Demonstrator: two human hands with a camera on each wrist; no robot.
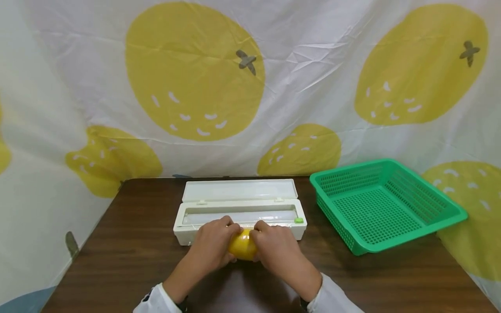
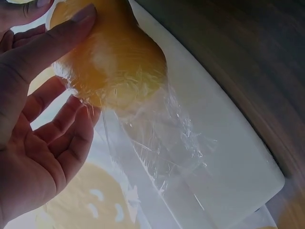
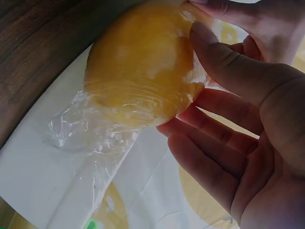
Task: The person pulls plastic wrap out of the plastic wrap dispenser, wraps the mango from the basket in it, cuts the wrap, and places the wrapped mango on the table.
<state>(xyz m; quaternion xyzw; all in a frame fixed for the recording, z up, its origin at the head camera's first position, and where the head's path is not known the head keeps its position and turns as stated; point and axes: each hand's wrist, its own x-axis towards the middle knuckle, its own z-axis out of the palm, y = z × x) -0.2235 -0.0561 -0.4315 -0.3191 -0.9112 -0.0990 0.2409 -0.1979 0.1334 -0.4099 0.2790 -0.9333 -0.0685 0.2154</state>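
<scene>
Both hands hold a smooth, lobed yellow bell pepper [image 1: 243, 246] just in front of a white cling film dispenser [image 1: 240, 234]. My left hand [image 1: 214, 238] grips its left side, thumb on top, seen close in the left wrist view. From the other side my right hand [image 1: 275, 243] grips it, with the thumb pressed on the skin in the right wrist view. Clear cling film [image 2: 167, 143] lies tight and wrinkled over the pepper and trails from it toward the dispenser. The pepper's underside is hidden in the head view.
The dispenser's lid [image 1: 239, 190] stands raised at the back, with a film roll [image 1: 242, 217] inside and a green slider [image 1: 298, 220] at its right end. A green plastic basket [image 1: 375, 215] sits at the right on the brown table [image 1: 117, 243]. A lemon-print cloth [image 1: 305, 87] hangs behind.
</scene>
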